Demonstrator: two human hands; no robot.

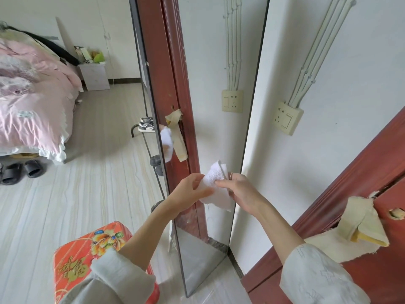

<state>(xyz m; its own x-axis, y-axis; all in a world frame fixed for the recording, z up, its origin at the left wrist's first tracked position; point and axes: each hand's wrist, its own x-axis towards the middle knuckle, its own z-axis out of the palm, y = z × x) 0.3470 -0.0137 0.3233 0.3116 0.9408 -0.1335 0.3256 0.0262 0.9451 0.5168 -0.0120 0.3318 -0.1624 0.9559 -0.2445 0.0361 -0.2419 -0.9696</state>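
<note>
Head view looks straight down on two hands meeting in front of a tall mirror [197, 255], and between them is a white cloth [215, 183]. The left hand [190, 190] comes in from the lower left, thumb and fingers curled round the cloth's left side, gripping it firmly. The right hand [240, 191] comes in from the other side, fingertips pinching the cloth's right part, with a ring [231, 176] showing on one finger.

So the cloth is up in the air, held by both hands and bunched in the middle. One corner pokes up above the fingers and a flap hangs down below the right palm. It sits just in front of the glass, near the mirror's right edge; whether it touches the glass, I cannot tell.

The mirror stands on the pale floor [87, 194] and leans on the white wall [328, 73]. On that wall, to the right, is a socket [287, 117]. Further right is a red door [372, 183] with beige tape [361, 224] stuck on it. Bottom left is a red flowered case [87, 249]. Further off are a bed [32, 95] under a pink quilt and, beside it, dark slippers [19, 172].
</note>
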